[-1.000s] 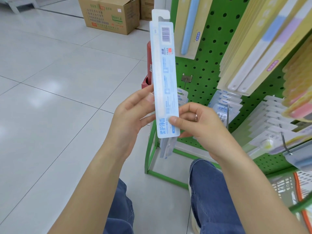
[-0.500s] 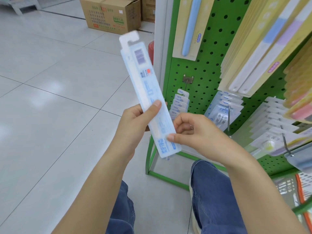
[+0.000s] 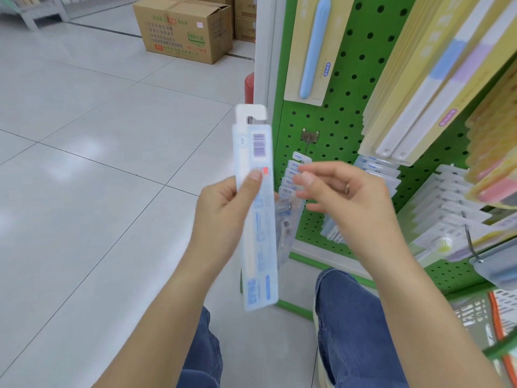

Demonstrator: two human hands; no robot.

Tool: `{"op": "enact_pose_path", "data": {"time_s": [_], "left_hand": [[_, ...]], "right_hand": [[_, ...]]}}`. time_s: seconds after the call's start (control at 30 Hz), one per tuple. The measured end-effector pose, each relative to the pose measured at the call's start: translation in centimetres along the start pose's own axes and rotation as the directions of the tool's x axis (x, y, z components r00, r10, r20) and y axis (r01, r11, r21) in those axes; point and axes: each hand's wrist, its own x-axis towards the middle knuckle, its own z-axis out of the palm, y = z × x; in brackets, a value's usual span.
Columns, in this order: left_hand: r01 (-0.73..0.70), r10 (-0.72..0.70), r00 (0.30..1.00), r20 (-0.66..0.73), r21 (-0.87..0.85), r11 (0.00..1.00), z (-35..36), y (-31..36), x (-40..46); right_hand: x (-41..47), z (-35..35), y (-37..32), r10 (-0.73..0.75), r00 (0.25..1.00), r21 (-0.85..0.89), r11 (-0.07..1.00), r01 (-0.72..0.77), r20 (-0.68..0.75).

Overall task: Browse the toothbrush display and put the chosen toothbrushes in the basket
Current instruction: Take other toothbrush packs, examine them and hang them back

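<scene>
Head view: thumb pressed on the barcode side of a long pale-blue toothbrush pack, held upright in the left hand, remaining fingers hidden behind the card. Just right of it, apart from the pack, the right hand, fingers loosely curled around nothing, ring visible. Behind, blurred small packs on a green pegboard display. Basket cut off at lower right, contents unreadable. Cardboard box on the tiled floor.
</scene>
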Motion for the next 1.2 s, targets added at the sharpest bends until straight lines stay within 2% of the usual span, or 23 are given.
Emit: {"op": "enact_pose_path", "data": {"time_s": [0.1,0.17,0.23,0.3,0.37,0.43,0.57,0.67,0.77,0.87,1.0,1.2], "left_hand": [[-0.242,0.236,0.97,0.054,0.25,0.937,1.3,-0.7,-1.3],[-0.421,0.415,0.902,0.12,0.46,0.782,1.9,-1.6,-1.5],[-0.531,0.56,0.808,0.184,0.639,0.556,2.4,-2.2,-1.5],[-0.572,0.648,0.732,0.209,0.706,0.417,3.0,-2.8,-1.5],[-0.611,0.704,0.676,0.216,0.699,0.372,3.4,-3.2,-1.7],[-0.65,0.708,0.663,0.241,0.655,0.386,3.8,-3.6,-2.0],[-0.693,0.635,0.703,0.321,0.507,0.512,4.1,-3.8,-2.7],[-0.715,0.626,0.693,0.357,0.45,0.535,3.7,-3.4,-2.4],[-0.703,0.667,0.699,0.257,0.419,0.575,2.8,-3.1,-1.6],[-0.623,0.632,0.765,0.121,0.382,0.682,2.3,-2.5,-0.9],[-0.569,0.605,0.794,0.052,0.412,0.712,2.2,-2.2,-0.4],[-0.535,0.587,0.809,-0.019,0.392,0.749,2.7,-2.2,0.1]], "right_hand": [[-0.3,0.0,-0.8,-0.022,0.995,0.118,0.992,0.033,-0.098],[-0.5,0.1,-1.1,-0.066,0.984,0.099,0.992,0.084,-0.167],[-0.8,0.1,-1.1,-0.105,0.965,0.06,0.991,0.123,-0.241],[-1.0,0.1,-1.0,-0.148,0.943,-0.037,0.989,0.143,-0.299],[-1.2,0.1,-1.0,-0.191,0.928,-0.122,0.98,0.159,-0.321],[-1.3,0.0,-1.0,-0.227,0.922,-0.172,0.969,0.18,-0.315],[-1.5,-0.4,-0.5,-0.286,0.92,-0.313,0.929,0.197,-0.268],[-1.5,-0.8,0.0,-0.308,0.918,-0.393,0.899,0.195,-0.25],[-1.5,-1.4,0.4,-0.285,0.932,-0.478,0.866,0.149,-0.225],[-1.5,-1.9,0.9,-0.154,0.973,-0.593,0.805,0.021,-0.174],[-1.4,-1.7,1.9,-0.018,0.989,-0.65,0.756,-0.083,-0.148],[-0.4,-0.7,2.5,-0.051,0.98,-0.728,0.677,-0.107,-0.192]]}}
